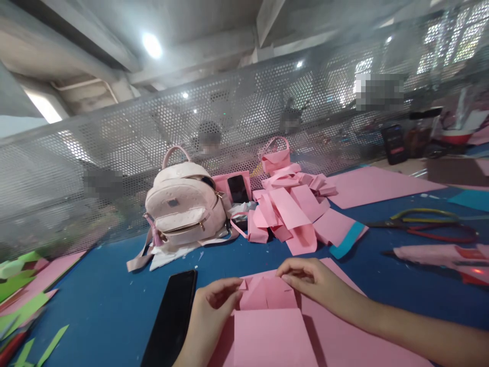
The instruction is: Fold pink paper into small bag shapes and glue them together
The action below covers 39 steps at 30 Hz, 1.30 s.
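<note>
The pink paper (267,298) lies on the blue table (107,306), in front of the backpack (183,204) on the side nearest the person. The left hand (214,306) pinches its folded upper left corner. The right hand (311,280) is curled over the upper right corner, fingertips closed on the flap.

If one hand pulls harder than the other, the two flaps would likely crease unevenly, and thin paper pinched this tightly could tear at the fold. The phone (171,316), also in front of the backpack and just beside the left wrist, could get nudged by it.

The paper's lower edge and both forearms run out of frame. The right thumb is hidden under the flap. Whether a second sheet lies beneath is hard to tell. The scissors (428,224), far right of the backpack, are blurred.
</note>
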Each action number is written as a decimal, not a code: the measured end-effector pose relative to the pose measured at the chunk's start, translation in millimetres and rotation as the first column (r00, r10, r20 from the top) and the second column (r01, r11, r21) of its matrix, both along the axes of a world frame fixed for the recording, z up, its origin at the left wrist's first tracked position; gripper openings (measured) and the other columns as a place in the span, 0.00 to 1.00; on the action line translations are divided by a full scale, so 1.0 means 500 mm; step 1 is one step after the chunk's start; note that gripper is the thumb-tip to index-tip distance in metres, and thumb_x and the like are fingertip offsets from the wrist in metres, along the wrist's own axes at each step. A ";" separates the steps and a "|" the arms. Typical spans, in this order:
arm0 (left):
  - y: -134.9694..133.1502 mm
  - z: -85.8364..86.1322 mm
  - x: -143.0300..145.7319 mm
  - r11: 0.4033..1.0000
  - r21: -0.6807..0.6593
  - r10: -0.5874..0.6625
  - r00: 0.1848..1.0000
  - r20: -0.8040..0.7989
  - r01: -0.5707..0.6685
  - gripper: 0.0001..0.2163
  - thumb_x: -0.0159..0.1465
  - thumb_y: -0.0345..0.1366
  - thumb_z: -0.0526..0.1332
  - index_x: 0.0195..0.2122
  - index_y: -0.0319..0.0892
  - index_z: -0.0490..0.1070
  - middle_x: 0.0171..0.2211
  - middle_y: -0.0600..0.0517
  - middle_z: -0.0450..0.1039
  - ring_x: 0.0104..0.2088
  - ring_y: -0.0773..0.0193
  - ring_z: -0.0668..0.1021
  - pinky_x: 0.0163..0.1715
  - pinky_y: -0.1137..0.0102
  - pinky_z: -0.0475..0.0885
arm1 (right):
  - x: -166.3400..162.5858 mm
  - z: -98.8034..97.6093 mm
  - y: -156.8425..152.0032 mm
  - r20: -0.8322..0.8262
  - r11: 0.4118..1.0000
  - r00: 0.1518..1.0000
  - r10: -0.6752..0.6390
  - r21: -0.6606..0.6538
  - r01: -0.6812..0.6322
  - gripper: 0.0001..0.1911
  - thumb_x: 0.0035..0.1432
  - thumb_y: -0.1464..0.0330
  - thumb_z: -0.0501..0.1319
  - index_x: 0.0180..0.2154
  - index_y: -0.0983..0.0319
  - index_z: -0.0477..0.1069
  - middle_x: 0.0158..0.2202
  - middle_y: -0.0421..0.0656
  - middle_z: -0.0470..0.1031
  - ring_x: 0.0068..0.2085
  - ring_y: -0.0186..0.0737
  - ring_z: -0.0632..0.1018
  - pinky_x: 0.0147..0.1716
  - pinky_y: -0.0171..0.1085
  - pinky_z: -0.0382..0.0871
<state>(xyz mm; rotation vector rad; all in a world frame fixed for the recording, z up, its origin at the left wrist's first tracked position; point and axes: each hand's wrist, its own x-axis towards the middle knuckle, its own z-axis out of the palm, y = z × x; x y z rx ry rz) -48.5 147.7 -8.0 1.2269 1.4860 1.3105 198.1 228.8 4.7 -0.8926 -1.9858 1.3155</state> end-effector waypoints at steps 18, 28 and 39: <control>-0.071 0.014 0.074 0.940 0.296 -0.051 0.928 -0.369 0.169 0.08 0.61 0.29 0.66 0.38 0.45 0.83 0.25 0.53 0.80 0.23 0.68 0.79 0.28 0.77 0.75 | -0.035 0.031 -0.064 -0.020 0.956 0.978 0.210 -0.205 -0.209 0.08 0.57 0.65 0.63 0.33 0.63 0.77 0.33 0.41 0.77 0.39 0.42 0.76 0.41 0.36 0.65; -0.060 0.007 0.065 0.770 0.494 -0.050 0.809 -0.585 0.404 0.10 0.66 0.25 0.62 0.45 0.45 0.78 0.29 0.51 0.80 0.26 0.67 0.80 0.29 0.77 0.74 | -0.039 -0.011 -0.081 -0.002 0.966 0.975 0.221 -0.136 -0.219 0.17 0.66 0.67 0.54 0.24 0.60 0.54 0.25 0.34 0.50 0.29 0.33 0.57 0.28 0.34 0.50; -0.059 0.020 0.055 0.604 0.552 0.131 0.612 -0.780 0.575 0.08 0.71 0.30 0.58 0.47 0.38 0.76 0.33 0.46 0.83 0.30 0.62 0.85 0.28 0.73 0.77 | -0.033 -0.005 -0.093 -0.104 0.951 0.967 0.232 -0.186 -0.248 0.19 0.63 0.67 0.55 0.22 0.60 0.50 0.24 0.34 0.46 0.29 0.33 0.53 0.26 0.35 0.47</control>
